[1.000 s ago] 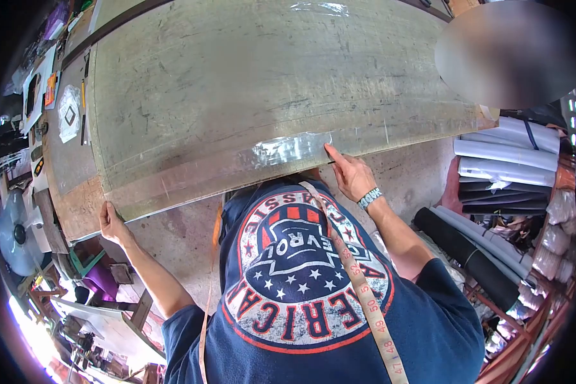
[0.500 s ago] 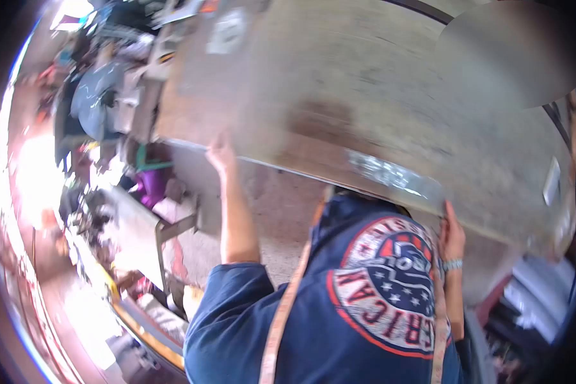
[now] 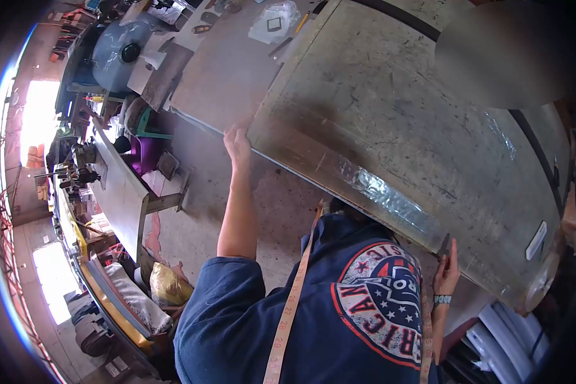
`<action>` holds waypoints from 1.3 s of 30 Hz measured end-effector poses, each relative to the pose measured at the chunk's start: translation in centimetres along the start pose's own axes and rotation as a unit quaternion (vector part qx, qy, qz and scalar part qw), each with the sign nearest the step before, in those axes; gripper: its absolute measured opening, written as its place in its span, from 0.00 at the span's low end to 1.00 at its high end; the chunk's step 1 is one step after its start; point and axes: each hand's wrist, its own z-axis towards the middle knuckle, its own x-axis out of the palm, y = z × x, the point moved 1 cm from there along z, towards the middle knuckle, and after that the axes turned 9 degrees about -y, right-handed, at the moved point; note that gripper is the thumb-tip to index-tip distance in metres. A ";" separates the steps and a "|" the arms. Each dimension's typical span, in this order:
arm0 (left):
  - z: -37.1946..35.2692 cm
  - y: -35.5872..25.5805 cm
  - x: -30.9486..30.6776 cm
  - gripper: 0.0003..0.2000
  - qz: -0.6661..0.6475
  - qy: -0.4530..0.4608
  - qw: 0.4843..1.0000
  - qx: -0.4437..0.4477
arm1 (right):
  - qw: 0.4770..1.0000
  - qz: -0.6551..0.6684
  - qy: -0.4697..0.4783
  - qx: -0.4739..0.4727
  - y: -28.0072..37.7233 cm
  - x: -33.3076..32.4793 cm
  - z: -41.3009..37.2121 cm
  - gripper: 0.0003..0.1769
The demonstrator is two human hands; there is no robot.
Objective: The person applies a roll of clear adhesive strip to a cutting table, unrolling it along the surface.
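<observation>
A large worn grey-brown sheet (image 3: 390, 109) lies over the table, its near edge in front of my body. My left hand (image 3: 238, 144) is at the sheet's left corner, with fingers curled around the edge. Farther right along this edge is my right hand (image 3: 447, 272), its fingers stretched out and touching the rim. A small dark shape shows beside those fingertips, too small to name. Shiny clear tape (image 3: 381, 192) runs along the near edge between the hands. A measuring tape (image 3: 287, 307) hangs around my neck over a dark blue shirt (image 3: 230, 320).
The brown table top (image 3: 221, 83) extends left of the sheet, bearing a clear plastic bag (image 3: 275, 22) and a yellow pencil (image 3: 302, 23). At left stand a lower bench (image 3: 118, 185) and a purple bin (image 3: 148, 153). White rolls (image 3: 502, 339) lie at lower right. Dark straps cross the sheet.
The view has shifted and become sharper. My left hand now sits at the sheet's corner, having been on the table edge left of it. My right hand stays by the near edge.
</observation>
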 end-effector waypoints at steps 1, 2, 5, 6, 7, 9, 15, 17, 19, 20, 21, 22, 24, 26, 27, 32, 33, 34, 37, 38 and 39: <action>0.1 1.2 0.0 0.20 0.025 -0.006 1.000 0.005 | 1.000 -0.004 -0.003 0.006 0.0 -0.3 0.3 0.31; 0.2 0.8 -0.2 0.20 0.031 -0.009 0.999 -0.007 | 1.000 -0.009 -0.006 0.014 0.0 -0.8 0.5 0.31; -0.1 0.3 0.1 0.19 0.015 -0.011 0.998 -0.053 | 0.999 0.010 -0.049 0.001 -1.7 -1.7 1.3 0.31; 0.3 2.8 -0.1 0.18 -0.009 -0.010 1.000 -0.026 | 0.997 0.018 -0.072 -0.006 -2.6 -2.4 1.4 0.31; 0.4 1.8 -0.8 0.17 0.047 -0.002 0.999 -0.026 | 0.998 -0.003 -0.053 0.034 -3.3 -3.5 1.9 0.31; 1.2 2.9 -2.4 0.17 0.085 0.041 0.996 -0.005 | 0.997 0.015 -0.074 0.032 -4.9 -4.0 3.3 0.29; 5.3 8.3 -3.8 0.21 -0.024 0.159 0.981 -0.109 | 0.983 0.038 -0.172 0.048 -11.7 -11.0 9.4 0.28; 5.7 9.2 -4.9 0.22 -0.001 0.150 0.983 -0.105 | 0.976 0.037 -0.206 0.060 -16.1 -13.5 11.5 0.27; 5.9 9.6 -6.0 0.22 0.052 0.076 0.988 -0.128 | 0.961 0.036 -0.257 0.094 -20.8 -15.3 13.4 0.25; 6.1 10.0 -7.3 0.22 0.158 0.063 0.981 -0.091 | 0.949 0.024 -0.288 0.123 -23.6 -16.8 13.8 0.24; 3.8 7.7 -7.6 0.23 0.154 0.044 0.979 -0.125 | 0.936 0.011 -0.321 0.144 -26.8 -18.5 14.4 0.23; 0.8 6.0 -8.0 0.23 0.117 0.017 0.982 -0.146 | 0.917 -0.018 -0.366 0.159 -31.2 -19.7 14.7 0.22; -4.7 2.4 -10.4 0.26 0.298 0.002 0.952 -0.064 | 0.877 -0.063 -0.444 0.176 -40.3 -21.6 14.9 0.21; -9.9 0.1 -12.6 0.24 0.337 0.085 0.933 -0.094 | 0.865 -0.079 -0.456 0.196 -46.3 -24.0 15.9 0.22; -12.5 1.8 -15.0 0.21 0.419 0.130 0.899 -0.010 | 0.861 -0.077 -0.466 0.190 -50.5 -24.8 17.0 0.22; -28.6 -0.6 -24.4 0.16 0.585 0.188 0.786 0.062 | 0.909 -0.182 -0.316 0.202 -66.0 -30.4 25.7 0.19; -31.2 -1.6 -24.4 0.19 0.472 0.135 0.867 -0.084 | 0.895 -0.281 -0.303 0.165 -68.2 -30.9 27.7 0.19; -32.6 -2.3 -24.1 0.21 0.379 0.104 0.906 -0.158 | 0.887 -0.337 -0.301 0.094 -74.3 -32.3 29.9 0.22; -34.6 -12.0 -19.3 0.20 0.489 0.143 0.851 -0.124 | 0.899 -0.307 -0.298 0.091 -86.0 -33.8 34.6 0.33; -34.9 -14.3 -17.2 0.20 0.471 0.142 0.863 -0.115 | 0.926 -0.243 -0.266 0.116 -89.8 -34.1 35.1 0.36; -34.4 -13.8 -17.1 0.21 0.461 0.136 0.871 -0.101 | 0.887 -0.357 -0.253 0.147 -84.5 -34.4 33.9 0.34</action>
